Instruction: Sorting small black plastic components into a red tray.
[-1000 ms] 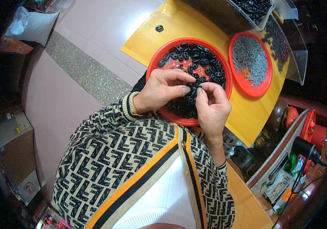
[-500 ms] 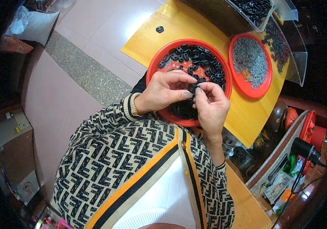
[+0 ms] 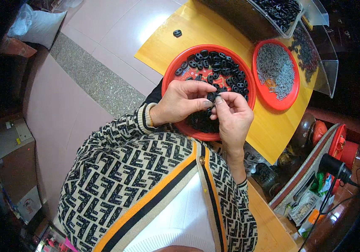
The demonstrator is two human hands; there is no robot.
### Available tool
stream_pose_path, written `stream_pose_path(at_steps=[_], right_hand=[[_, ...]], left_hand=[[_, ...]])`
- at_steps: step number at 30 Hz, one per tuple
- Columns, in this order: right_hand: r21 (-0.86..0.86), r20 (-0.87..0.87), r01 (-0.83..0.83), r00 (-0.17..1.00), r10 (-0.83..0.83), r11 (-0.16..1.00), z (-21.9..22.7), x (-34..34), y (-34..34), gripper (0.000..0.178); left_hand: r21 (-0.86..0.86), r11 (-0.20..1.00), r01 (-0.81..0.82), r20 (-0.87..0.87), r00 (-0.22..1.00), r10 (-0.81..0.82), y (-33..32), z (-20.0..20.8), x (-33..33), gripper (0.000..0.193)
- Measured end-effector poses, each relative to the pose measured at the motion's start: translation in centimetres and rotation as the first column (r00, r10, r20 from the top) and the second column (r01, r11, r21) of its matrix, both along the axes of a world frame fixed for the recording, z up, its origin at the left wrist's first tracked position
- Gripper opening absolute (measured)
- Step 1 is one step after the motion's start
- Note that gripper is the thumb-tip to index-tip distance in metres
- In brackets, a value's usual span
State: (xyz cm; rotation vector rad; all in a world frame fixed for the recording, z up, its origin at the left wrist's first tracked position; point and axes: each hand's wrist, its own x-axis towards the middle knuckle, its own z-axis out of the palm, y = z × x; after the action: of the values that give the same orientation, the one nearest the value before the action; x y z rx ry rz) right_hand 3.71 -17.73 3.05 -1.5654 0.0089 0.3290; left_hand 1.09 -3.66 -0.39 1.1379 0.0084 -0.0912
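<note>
Left hand (image 3: 175,102) pinches black cord lock (image 3: 212,96) between slightly parted thumb and forefinger; right hand (image 3: 235,118), fingers nearly closed, grips its right edge, above red tray (image 3: 168,74)

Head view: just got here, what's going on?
A person's left hand pinches a small black piece over a round red plastic tray of black oval two-holed pieces. The right hand meets it there; whether that hand holds another part is too small to tell. A red oval tray of small grey pieces sits to the right.
</note>
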Motion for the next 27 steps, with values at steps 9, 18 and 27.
stream_pose_path(at_steps=[9,18,27], right_hand=[[0.075,-0.033,-0.033,0.999,0.036,0.997,-0.1,0.4,-0.5,0.007],[0.647,-0.355,-0.206,0.771,0.529,0.734,-1.5,2.4,-3.5,0.024],[0.705,-0.349,-0.125,0.796,0.495,0.698,-2.7,1.7,-3.5,0.017]], left_hand=[[0.025,0.999,0.044,-0.005,0.999,-0.044,0.3,-0.2,0.1,0.03],[0.402,0.916,0.002,0.411,0.893,-0.182,1.1,1.4,0.8,0.02],[0.38,0.925,-0.025,0.407,0.902,-0.143,0.3,1.3,0.8,0.021]])
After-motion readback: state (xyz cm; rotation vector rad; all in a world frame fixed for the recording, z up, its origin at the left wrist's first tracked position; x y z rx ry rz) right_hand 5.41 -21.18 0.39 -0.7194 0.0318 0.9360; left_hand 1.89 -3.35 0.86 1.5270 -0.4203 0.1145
